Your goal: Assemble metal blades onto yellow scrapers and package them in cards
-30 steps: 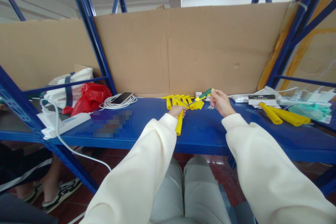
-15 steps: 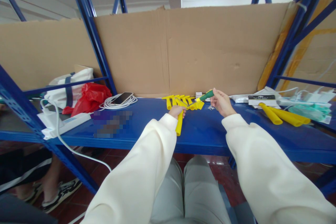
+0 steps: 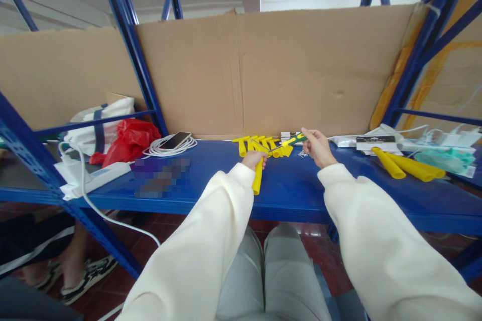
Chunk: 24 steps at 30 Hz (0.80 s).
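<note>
Left hand [image 3: 255,160]: fingers closed around a yellow piece [image 3: 257,180], above the blue shelf near its middle.
Right hand [image 3: 317,147]: fingertips pinched on the handle end of a screwdriver [image 3: 296,141].
Screwdriver axis: slanting, handle up and to the right, shaft down and left toward the left hand; the tip's exact contact is too small to tell.
Yellow piece axis: lengthwise toward the person, lower end pointing at the shelf's front edge.
Blue shelf [image 3: 211,180]: a row of yellow parts [image 3: 263,143] behind the left hand, small metal bits [image 3: 302,154] near the right, larger yellow tubes [image 3: 408,164] farther right.
Room: cardboard panel [image 3: 301,70] behind, reddish tiled floor [image 3: 150,230] below.
Bags: red plastic bag [image 3: 133,140] beside a white bag [image 3: 109,123], contents hidden.
</note>
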Tool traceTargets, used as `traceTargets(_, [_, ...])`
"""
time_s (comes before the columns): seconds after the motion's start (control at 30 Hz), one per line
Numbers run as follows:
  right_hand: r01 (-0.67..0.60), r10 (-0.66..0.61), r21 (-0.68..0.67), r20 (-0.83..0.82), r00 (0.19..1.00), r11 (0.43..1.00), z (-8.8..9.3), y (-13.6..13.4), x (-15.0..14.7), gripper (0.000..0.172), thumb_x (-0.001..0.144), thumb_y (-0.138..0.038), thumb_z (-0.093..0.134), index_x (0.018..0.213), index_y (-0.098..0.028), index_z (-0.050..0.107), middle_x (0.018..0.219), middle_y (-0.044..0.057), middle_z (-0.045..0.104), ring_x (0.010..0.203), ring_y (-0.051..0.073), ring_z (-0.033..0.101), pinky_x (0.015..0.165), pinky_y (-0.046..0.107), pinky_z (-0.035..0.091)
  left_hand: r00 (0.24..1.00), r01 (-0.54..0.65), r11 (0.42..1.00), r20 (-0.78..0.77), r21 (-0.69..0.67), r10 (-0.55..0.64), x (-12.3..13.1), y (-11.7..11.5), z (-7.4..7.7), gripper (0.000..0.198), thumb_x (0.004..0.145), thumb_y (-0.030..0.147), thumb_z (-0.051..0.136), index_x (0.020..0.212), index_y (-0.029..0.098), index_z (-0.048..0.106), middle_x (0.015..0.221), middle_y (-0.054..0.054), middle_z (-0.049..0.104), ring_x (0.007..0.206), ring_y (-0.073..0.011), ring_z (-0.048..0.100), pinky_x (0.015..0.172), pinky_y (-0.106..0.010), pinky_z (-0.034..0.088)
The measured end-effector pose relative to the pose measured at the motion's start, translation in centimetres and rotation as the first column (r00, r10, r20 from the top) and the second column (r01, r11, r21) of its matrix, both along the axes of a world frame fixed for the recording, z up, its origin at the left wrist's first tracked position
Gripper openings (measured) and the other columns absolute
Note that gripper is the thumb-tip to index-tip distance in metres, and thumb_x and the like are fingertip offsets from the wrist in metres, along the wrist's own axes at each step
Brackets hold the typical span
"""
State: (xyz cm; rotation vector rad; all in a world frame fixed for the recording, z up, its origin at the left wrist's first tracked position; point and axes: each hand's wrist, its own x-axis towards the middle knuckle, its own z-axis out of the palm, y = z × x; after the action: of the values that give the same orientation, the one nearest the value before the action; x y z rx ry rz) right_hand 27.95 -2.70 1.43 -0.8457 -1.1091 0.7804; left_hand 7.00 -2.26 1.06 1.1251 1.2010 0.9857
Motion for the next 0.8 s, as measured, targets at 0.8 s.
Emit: traceTargets(0.8, [-0.061, 0.062, -0.002, 0.009, 0.998, 0.998, -0.07, -0.1, -0.07, 0.059, 0.06, -0.063, 0.089, 0.08, -0.025, 0.049, 0.042, -0.012, 0.046, 0.032, 0.006, 0.038, 0.032, 0.017, 0.029, 0.999, -0.005, 1.0, -0.032, 0.025, 0.006, 0.02, 0.2, -0.26, 0.017, 0.085, 0.013, 0.072, 0.082, 0.019, 0.056, 0.054, 0.003, 0.047, 0.049, -0.01, 0.044, 0.054, -0.027, 0.042])
